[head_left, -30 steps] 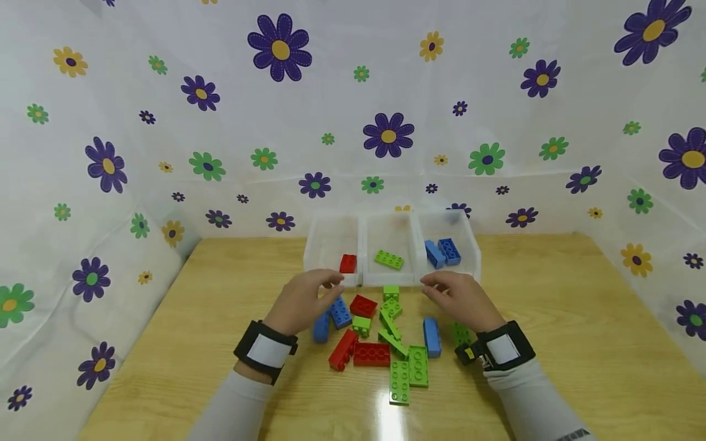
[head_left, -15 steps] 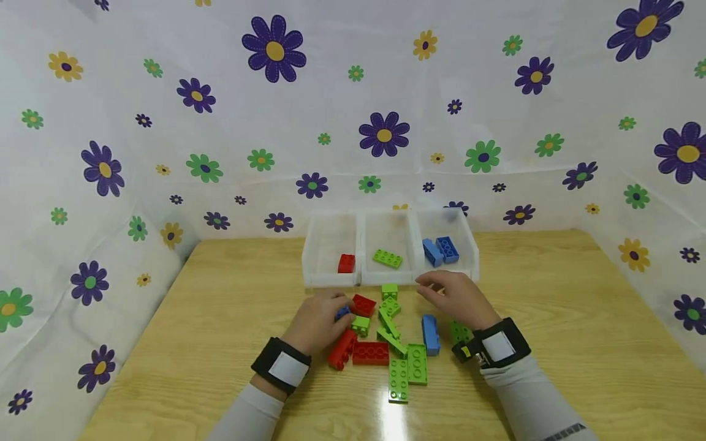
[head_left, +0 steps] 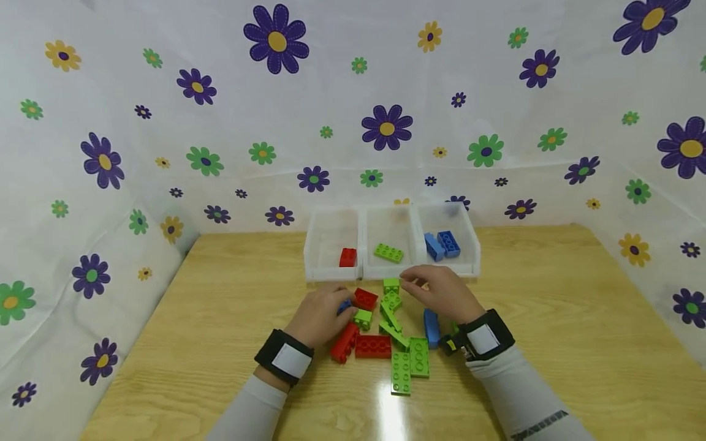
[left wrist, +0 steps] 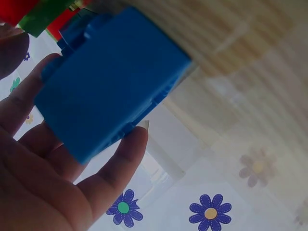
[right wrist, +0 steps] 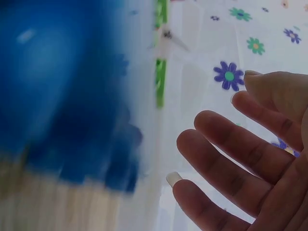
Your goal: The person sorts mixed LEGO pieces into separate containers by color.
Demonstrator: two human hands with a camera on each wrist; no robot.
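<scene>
My left hand (head_left: 320, 315) is down among the toy building bricks, its thumb and fingers around a blue brick (head_left: 344, 305), which they largely hide. In the left wrist view a blue brick (left wrist: 113, 82) fills the space before the palm, one fingertip at its lower edge. A red brick (head_left: 366, 299) and a small green brick (head_left: 362, 318) lie just beyond the thumb. My right hand (head_left: 444, 293) hovers by the upright green brick (head_left: 391, 285), fingers loosely bent and holding nothing. Below it lies another blue brick (head_left: 432, 328), large and blurred in the right wrist view.
Behind the bricks stands a clear three-part tray (head_left: 331, 275): one red brick (head_left: 348, 257) left, one green brick (head_left: 388, 252) middle, two blue bricks (head_left: 448, 244) right. Several red and green bricks lie between the hands on the wooden table (head_left: 231, 288). A flowered cloth (head_left: 231, 122) hangs behind.
My left hand has come down and to the right from beside the tray's front onto the blue brick. My right hand has shifted left, toward the upright green brick.
</scene>
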